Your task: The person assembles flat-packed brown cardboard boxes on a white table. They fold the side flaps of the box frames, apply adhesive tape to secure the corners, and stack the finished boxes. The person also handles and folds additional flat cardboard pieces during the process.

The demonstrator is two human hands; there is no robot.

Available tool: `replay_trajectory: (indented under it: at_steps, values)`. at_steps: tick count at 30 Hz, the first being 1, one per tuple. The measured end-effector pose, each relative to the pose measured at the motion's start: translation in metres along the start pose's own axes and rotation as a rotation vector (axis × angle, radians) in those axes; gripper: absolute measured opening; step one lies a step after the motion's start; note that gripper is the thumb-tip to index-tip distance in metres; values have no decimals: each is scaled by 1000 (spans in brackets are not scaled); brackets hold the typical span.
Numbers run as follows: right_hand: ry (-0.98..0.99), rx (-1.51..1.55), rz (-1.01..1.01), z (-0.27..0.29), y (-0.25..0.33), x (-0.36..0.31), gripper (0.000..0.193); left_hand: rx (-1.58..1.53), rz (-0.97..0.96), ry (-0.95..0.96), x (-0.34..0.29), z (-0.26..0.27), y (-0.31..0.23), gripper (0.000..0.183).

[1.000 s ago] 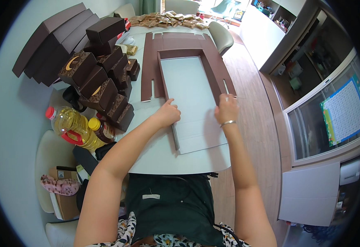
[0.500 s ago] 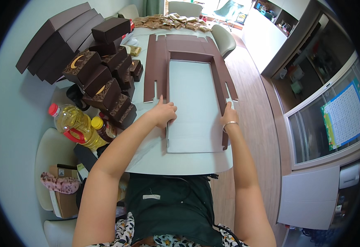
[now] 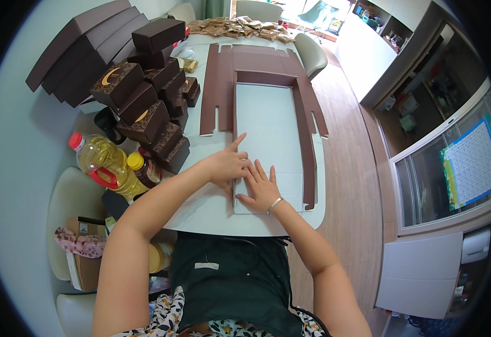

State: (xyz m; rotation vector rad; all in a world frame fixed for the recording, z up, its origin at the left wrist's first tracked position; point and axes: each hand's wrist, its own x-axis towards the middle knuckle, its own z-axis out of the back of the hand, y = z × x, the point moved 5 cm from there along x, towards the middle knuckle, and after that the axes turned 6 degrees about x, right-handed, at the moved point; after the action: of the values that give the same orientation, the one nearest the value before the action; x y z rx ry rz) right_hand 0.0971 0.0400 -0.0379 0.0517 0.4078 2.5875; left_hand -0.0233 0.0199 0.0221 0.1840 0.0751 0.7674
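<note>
Lying on the white table [image 3: 211,220]: I see a part-folded brown cardboard box [image 3: 268,126] with a white inside, reaching toward the near edge; its left, right and far walls [image 3: 307,163] stand up, its near end lies flat, and brown flaps [image 3: 210,90] spread flat around the far half.
Left hand [image 3: 228,165]: I have it at the near part of the box's left side, index finger stretched toward the far end, other fingers bent; I cannot tell whether they pinch the wall.
Right hand [image 3: 261,190]: I have it laid over the near left corner of the white inside, fingers spread, fingertips right beside the left hand.
Right wrist: a bracelet [image 3: 275,205].
Stack on the left: patterned dark boxes [image 3: 144,126], piled up.
Near left: a red-capped bottle [image 3: 102,160] of yellow liquid, beside a yellow-lidded jar [image 3: 144,171].
Far end: small brown packets [image 3: 245,28], heaped.
</note>
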Motion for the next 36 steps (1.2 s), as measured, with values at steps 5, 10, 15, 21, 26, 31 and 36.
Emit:
replay_trajectory:
  at_steps: [5, 10, 15, 21, 26, 31, 36]
  values:
    - [26, -1, -11, 1, 3, 1, 92, -185, -40, -34, -12, -17, 0, 33]
    - [31, 19, -25, 2, 1, -1, 95, -267, -33, -33, -9, -12, 1, 27]
    - [-22, 52, 73, 4, 1, -14, 91, -344, -71, -62, -6, -10, 1, 28]
    - [-93, 107, -3, -4, 13, -34, 87, -346, -82, -51, -5, -16, 0, 30]
    - [-129, 81, -102, -7, 22, -34, 85, -309, -113, -10, -8, -12, 2, 31]
    - [-169, 74, -111, -4, 28, -37, 83, -335, -109, -33, -10, -7, 3, 31]
    - [-78, 539, 75, -1, 8, -43, 82, -359, -55, -126, -8, -10, 6, 28]
